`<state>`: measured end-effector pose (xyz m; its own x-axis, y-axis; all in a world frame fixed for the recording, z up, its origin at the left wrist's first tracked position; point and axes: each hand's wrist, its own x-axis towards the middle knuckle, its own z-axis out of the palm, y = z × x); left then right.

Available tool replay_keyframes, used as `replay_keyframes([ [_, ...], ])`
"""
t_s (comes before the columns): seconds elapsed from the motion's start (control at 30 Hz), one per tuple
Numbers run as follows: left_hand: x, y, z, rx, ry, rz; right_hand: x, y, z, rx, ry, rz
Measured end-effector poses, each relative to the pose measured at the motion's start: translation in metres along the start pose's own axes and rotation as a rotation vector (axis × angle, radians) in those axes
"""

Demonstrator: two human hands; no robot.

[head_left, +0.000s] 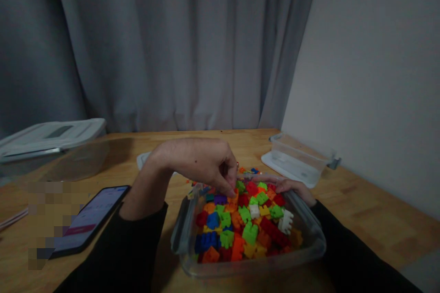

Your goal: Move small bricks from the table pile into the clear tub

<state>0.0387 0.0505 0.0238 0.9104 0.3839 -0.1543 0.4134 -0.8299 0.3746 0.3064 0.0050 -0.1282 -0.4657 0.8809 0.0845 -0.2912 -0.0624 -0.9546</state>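
Note:
A clear plastic container [247,266] full of colourful toy building blocks [250,232] stands in front of me. My left hand [202,161] reaches over it from the left, wrist bent, with thumb and fingers pinched on an orange block [233,202] at the far side of the pile. My right hand [291,187] grips the container at its far right corner, the thumb over the rim and the fingers along the far edge, partly hidden. A grey clip handle [181,224] hangs on the container's left side.
Behind the container lie small loose pieces [252,170] and a white lid [142,160]. At left are a lidded clear box [72,155] and a phone [92,219]. A clear bin [299,153] rests on a white lid [275,165] at back right. Curtains and wall bound the table.

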Motion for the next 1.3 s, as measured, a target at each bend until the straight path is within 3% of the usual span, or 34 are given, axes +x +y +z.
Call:
replay_keyframes([
  [0.43,-0.004,0.005,-0.002,-0.103,-0.006,-0.056,0.0,-0.004,0.002,-0.023,-0.006,0.02],
  [0.7,0.008,-0.009,-0.006,-0.09,0.176,0.07,-0.001,-0.001,0.002,-0.001,0.017,0.021],
  [0.8,0.028,-0.032,-0.004,-0.138,0.248,0.096,-0.001,0.0,0.001,0.004,0.021,0.023],
  [1.0,0.077,-0.11,0.017,0.029,0.328,-0.132,0.002,0.006,-0.007,0.052,-0.009,0.052],
  [1.13,0.096,-0.149,0.036,0.133,0.225,-0.265,0.004,0.008,-0.01,0.055,-0.041,0.049],
  [1.3,0.107,-0.172,0.051,0.166,0.081,-0.326,0.005,0.009,-0.01,0.078,-0.052,0.048],
])
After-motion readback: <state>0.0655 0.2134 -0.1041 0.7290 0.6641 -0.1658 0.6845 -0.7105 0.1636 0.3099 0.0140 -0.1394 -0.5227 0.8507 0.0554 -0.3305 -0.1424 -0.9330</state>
